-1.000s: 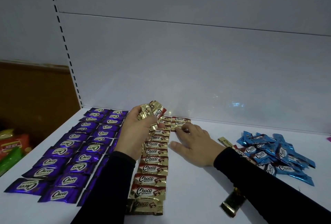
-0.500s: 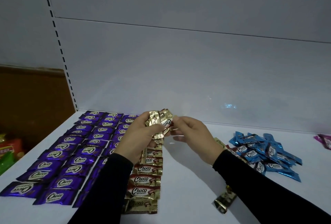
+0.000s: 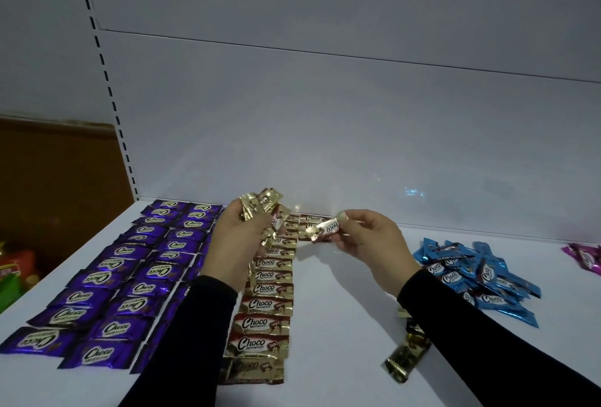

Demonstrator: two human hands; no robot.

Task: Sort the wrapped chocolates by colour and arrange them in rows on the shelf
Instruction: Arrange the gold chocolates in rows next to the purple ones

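Purple chocolates (image 3: pixel 130 279) lie in rows on the left of the white shelf (image 3: pixel 344 325). A row of gold-and-red chocolates (image 3: pixel 265 309) runs down the middle, with a second row started at the back (image 3: pixel 309 219). My left hand (image 3: pixel 235 244) grips a bunch of gold chocolates (image 3: pixel 260 208) above that row. My right hand (image 3: pixel 374 240) pinches a single gold chocolate (image 3: pixel 327 229) above the shelf, just right of the row. A loose heap of blue chocolates (image 3: pixel 471 276) lies at the right.
A gold wrapper (image 3: pixel 405 358) lies under my right forearm near the front. A magenta chocolate (image 3: pixel 585 257) sits at the far right edge. Red and green packets (image 3: pixel 13 273) sit beyond the shelf's left side. The white back panel (image 3: pixel 325 130) rises behind.
My right hand rose from the shelf to the bunch in my left hand, took one gold chocolate and drew it away to the right. The left hand stayed raised.
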